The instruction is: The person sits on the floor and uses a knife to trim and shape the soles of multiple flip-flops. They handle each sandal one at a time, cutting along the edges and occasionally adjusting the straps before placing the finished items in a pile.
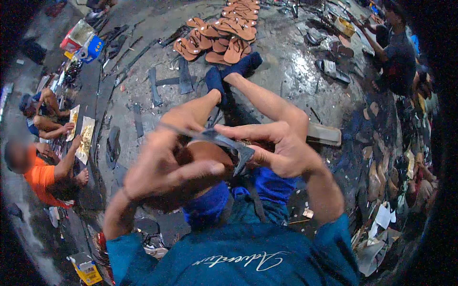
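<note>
In front of my lap, my right hand (281, 148) pinches a dark grey, forked sandal strap (241, 155) between thumb and fingers. One long arm of the strap runs left toward my left hand (160, 164). That hand is smeared by motion, its thumb pointing right below the strap; how its fingers grip does not show. Under the strap, between the hands, is a brown, rounded surface (207, 155) that I cannot make out. Beyond my feet lies a heap of brown sandals (222, 35), several overlapping, with a row reaching farther back.
Dark offcut strips (185, 76) lie on the concrete floor left of my feet. To my left, a person in orange (40, 174) sits near another person. A person in dark clothing (398, 62) is at the far right. A blue container (90, 50) stands at the far left.
</note>
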`<state>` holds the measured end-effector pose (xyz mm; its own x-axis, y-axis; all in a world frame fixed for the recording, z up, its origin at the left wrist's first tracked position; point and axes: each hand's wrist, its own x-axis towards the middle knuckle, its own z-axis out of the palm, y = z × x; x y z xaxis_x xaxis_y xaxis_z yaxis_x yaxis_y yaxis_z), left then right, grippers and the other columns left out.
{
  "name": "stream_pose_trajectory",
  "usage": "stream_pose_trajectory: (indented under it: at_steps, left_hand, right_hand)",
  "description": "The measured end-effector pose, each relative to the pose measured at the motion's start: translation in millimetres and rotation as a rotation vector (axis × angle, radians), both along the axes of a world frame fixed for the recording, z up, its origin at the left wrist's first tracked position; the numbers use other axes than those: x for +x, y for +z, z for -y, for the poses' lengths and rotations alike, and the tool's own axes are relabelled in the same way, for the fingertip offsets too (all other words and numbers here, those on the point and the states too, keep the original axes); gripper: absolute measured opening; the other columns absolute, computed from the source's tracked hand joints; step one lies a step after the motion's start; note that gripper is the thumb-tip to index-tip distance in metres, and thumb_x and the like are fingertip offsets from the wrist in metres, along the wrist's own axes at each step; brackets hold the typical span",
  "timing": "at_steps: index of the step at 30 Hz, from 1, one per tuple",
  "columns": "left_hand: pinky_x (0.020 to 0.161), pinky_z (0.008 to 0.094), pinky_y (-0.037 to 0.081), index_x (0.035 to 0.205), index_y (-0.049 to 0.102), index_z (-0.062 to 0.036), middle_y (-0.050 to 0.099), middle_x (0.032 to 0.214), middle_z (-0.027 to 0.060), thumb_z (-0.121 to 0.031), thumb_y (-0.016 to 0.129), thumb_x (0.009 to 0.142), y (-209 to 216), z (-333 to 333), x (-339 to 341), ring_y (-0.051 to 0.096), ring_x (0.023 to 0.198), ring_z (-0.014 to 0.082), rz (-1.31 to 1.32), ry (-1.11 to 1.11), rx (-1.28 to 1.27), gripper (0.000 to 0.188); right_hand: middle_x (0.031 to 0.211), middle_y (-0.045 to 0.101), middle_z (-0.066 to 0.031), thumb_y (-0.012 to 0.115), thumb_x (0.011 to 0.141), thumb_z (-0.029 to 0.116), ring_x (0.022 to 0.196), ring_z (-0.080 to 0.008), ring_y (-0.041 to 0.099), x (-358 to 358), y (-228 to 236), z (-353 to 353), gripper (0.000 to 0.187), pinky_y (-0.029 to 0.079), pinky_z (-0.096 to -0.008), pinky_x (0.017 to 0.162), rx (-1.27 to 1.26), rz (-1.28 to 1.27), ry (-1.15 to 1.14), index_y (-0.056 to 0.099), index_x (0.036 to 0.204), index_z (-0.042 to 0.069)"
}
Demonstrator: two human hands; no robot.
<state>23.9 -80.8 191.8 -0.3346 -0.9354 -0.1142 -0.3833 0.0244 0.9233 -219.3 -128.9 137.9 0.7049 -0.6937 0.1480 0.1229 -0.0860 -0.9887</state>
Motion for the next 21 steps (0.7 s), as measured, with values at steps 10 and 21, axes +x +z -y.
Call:
stream_pose_trajectory:
  at_steps: [10,21]
  left_hand:
    - [0.081,0.0362,0.05,0.13,0.045,-0.0039,0.062,0.105,0.0061,-0.026,0.073,0.085,-151.4,-97.9,-16.3,0.061,0.09,0.0188,-0.729,0.213,0.262,0.057]
    - [0.088,0.0385,0.053,0.131,0.047,-0.0066,0.058,0.122,0.0086,-0.04,0.056,0.094,-155.2,-26.4,-62.4,0.059,0.108,0.0221,-1.062,0.767,0.206,0.051]
  right_hand:
    - [0.106,0.063,0.0023,0.055,0.096,0.008,0.082,-0.0018,0.051,1.6,-64.9,-59.0,0.045,0.045,-0.0197,0.071,0.016,0.211,-0.391,0.048,0.14,0.007]
    - [0.112,0.063,-0.0037,0.053,0.099,0.018,0.085,-0.0059,0.05,4.7,-81.5,-83.0,0.049,0.046,-0.0238,0.077,0.202,0.147,-0.385,0.04,0.146,0.009]
